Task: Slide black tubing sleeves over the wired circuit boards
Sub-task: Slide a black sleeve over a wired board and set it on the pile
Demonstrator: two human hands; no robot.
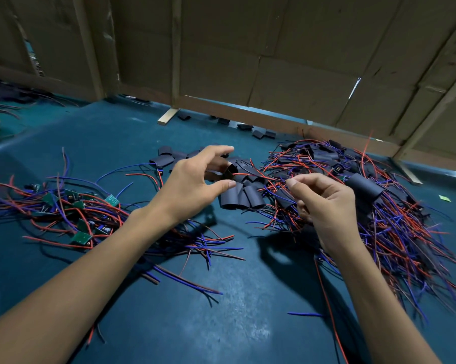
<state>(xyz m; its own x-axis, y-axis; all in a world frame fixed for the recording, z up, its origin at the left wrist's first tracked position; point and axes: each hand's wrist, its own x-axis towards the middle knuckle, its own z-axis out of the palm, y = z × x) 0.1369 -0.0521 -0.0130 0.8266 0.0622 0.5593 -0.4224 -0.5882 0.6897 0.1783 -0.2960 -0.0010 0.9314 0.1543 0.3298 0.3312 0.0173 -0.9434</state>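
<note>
Left hand: the left hand (195,179) is raised over the desk (221,311), its curled fingers holding a black sleeve (229,172) with the open end facing right; the thumb is stretched out below it.
Right hand: the right hand (324,203) pinches red and blue wires (271,179) between thumb and forefinger, the other fingers curled in.
Wire tips: they reach the mouth of the held sleeve; whether they are inside, I cannot tell.
Loose sleeves: a pile of empty black sleeves (241,197) lies on the desk just beyond and below the hands.
Bare boards: green circuit boards (81,236) with red and blue leads lie tangled at the left.
Sleeved pile: a heap of sleeved boards (363,186) and wires spreads at the right.
Backdrop: cardboard panels (274,61) stand along the far edge of the desk.
</note>
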